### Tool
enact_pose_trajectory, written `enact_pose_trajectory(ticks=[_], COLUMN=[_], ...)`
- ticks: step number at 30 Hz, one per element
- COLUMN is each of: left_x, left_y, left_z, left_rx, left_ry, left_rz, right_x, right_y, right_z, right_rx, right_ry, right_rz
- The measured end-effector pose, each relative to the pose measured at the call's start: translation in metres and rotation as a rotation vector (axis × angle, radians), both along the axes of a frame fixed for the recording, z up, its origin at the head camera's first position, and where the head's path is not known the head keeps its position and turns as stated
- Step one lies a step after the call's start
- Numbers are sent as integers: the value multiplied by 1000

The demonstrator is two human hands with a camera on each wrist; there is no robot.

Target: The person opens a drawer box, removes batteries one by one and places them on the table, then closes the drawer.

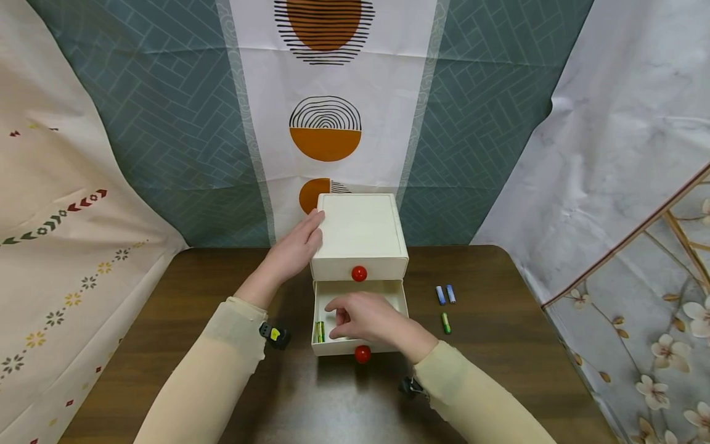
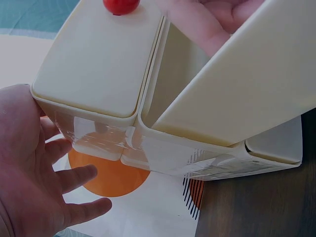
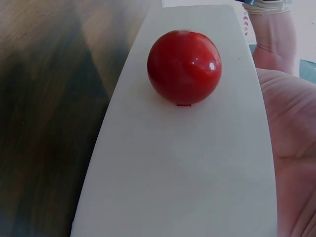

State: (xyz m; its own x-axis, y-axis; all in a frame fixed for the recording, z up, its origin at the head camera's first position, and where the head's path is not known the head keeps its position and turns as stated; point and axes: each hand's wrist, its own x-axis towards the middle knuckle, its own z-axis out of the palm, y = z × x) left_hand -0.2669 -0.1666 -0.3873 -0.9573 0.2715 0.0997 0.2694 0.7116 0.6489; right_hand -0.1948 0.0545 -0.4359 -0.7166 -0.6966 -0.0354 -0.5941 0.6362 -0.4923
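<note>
A small white drawer cabinet (image 1: 362, 227) stands on the table with its lower drawer (image 1: 339, 349) pulled out. My left hand (image 1: 296, 246) rests at the cabinet's upper left edge, its fingers extended along the side; the left wrist view shows them spread. Over the drawer, my right hand (image 1: 368, 317) reaches in with bent fingers and a gap between thumb and forefinger, and nothing shows in that gap. Green batteries (image 1: 320, 332) stand or lie at the drawer's left wall, just left of the right fingertips. The drawer's round red knob (image 3: 184, 67) fills the right wrist view's upper middle.
Right of the cabinet, two blue-and-white batteries (image 1: 445, 295) and a green battery (image 1: 446, 323) lie on the brown table (image 1: 488, 370). The upper drawer, with its red knob (image 1: 359, 273), is closed. Patterned cloth (image 1: 471, 123) hangs behind and at both sides.
</note>
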Motion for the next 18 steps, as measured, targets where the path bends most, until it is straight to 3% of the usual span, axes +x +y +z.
enact_pose_trajectory(ticks=[18], left_x=[2], left_y=[0], left_z=[2], left_rx=[2], left_ry=[-4], left_rz=[0], right_x=[-2], right_y=[-10], right_z=[-1], right_rx=[43], right_ry=[-25], right_rz=[18])
